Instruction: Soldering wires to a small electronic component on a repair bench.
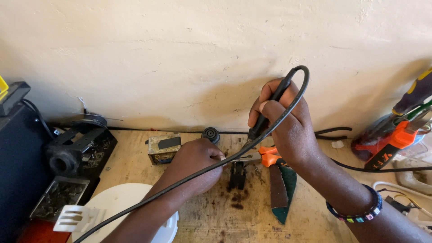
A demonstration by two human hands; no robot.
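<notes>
My right hand [288, 126] grips a black soldering iron [270, 105] like a pen, tip pointing down at a small black part [237, 174] on the wooden bench. Its black cord [193, 177] loops over the hand and runs down to the lower left across my left forearm. My left hand [195, 166] rests on the bench beside the black part, fingers curled towards it; whether it pinches something thin there is hidden. Orange-handled pliers [265, 156] lie just behind the part, under my right hand.
A small metal transformer block [163, 147] and a black round knob [210, 134] sit by the wall. A black stand with tray [74, 153] is at left, a white round lid [121, 202] at front left, a green cloth-like piece [282, 189] at centre, tools in a holder [400, 135] at right.
</notes>
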